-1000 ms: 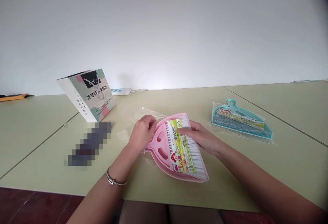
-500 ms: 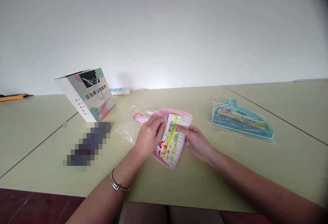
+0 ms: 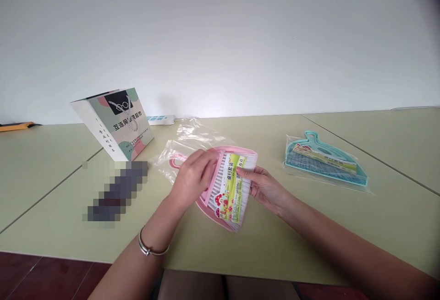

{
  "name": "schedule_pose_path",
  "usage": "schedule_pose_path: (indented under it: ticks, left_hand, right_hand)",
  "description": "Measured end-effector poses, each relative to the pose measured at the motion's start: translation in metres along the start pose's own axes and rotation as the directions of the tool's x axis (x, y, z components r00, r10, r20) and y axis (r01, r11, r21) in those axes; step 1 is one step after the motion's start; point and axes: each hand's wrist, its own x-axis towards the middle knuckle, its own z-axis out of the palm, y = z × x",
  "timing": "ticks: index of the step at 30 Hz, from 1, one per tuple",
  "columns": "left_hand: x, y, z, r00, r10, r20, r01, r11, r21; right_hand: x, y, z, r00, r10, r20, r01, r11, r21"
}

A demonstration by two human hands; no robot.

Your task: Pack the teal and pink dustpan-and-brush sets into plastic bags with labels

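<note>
A pink dustpan (image 3: pixel 220 221) with a small brush (image 3: pixel 213 183) nested in it is in the middle of the table, bristle side to the right. A printed paper label (image 3: pixel 232 185) covers part of the grey-white bristles. My right hand (image 3: pixel 268 190) grips the right edge, thumb on the label and fingers beneath. My left hand (image 3: pixel 190 176) is closed in a pinch on the clear plastic bag (image 3: pixel 194 133), which lies crumpled around the handle end. Its fingertips are partly hidden.
To the right lies a teal dustpan set (image 3: pixel 323 153) in clear wrapping. A paper gift bag (image 3: pixel 127 121) leans at the left, with a pixelated dark item (image 3: pixel 118 192) before it. Behind are a white packet (image 3: pixel 161 120) and an orange-and-black item (image 3: pixel 17 127).
My left hand has moved left with the plastic bag, baring more of the brush. The bag now bunches higher behind the handle. My right hand keeps its grip.
</note>
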Motion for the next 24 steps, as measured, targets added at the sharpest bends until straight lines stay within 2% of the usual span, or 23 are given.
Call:
schedule_pose_path:
  ticks: [2,4,8,13,16,18,19,20,21,22,23,24]
  left_hand:
    - [-0.002,0.003,0.006,0.992,0.090,0.085,-0.088,0.996,-0.027]
    - [-0.005,0.005,0.013,0.983,0.122,0.136,-0.118,0.992,-0.039]
    - [-0.007,0.006,0.022,0.991,0.095,0.094,-0.092,0.995,-0.045]
    - [-0.007,0.012,0.025,0.984,0.132,0.124,-0.125,0.990,-0.059]
    - [-0.007,0.016,0.022,0.989,0.142,0.027,-0.143,0.990,0.007]
    - [-0.006,0.015,0.018,0.983,0.053,-0.174,-0.039,0.996,0.083]
    - [-0.005,0.013,0.016,0.956,-0.043,-0.291,0.069,0.994,0.082]
    - [-0.003,0.010,0.014,0.910,-0.170,-0.379,0.196,0.980,0.031]
    - [-0.002,0.008,0.014,0.856,-0.321,-0.405,0.321,0.944,-0.070]
    - [-0.001,0.006,0.014,0.808,-0.480,-0.342,0.437,0.877,-0.200]
    - [0.000,0.004,0.015,0.766,-0.616,-0.186,0.541,0.773,-0.331]
    - [0.001,0.004,0.017,0.725,-0.687,0.035,0.630,0.643,-0.436]
  right_hand:
    - [0.000,0.005,0.003,1.000,-0.013,0.005,0.013,0.999,0.043]
    - [0.003,0.009,0.003,0.999,-0.034,-0.018,0.036,0.995,0.089]
    - [0.007,0.010,-0.001,0.992,-0.057,-0.112,0.075,0.984,0.164]
    - [0.007,0.011,0.000,0.989,-0.100,-0.105,0.118,0.974,0.191]
    - [0.006,0.011,0.001,0.986,-0.097,-0.135,0.127,0.965,0.229]
    - [0.008,0.009,0.001,0.975,-0.096,-0.202,0.147,0.955,0.259]
    - [0.009,0.008,0.000,0.966,-0.104,-0.236,0.169,0.947,0.273]
    - [0.010,0.006,-0.001,0.956,-0.113,-0.269,0.192,0.938,0.288]
    - [0.011,0.004,-0.003,0.947,-0.118,-0.300,0.212,0.928,0.306]
    - [0.012,0.002,-0.004,0.936,-0.117,-0.331,0.230,0.917,0.327]
    - [0.013,0.000,-0.005,0.926,-0.109,-0.360,0.243,0.904,0.351]
    - [0.013,-0.001,-0.005,0.916,-0.096,-0.390,0.252,0.892,0.374]
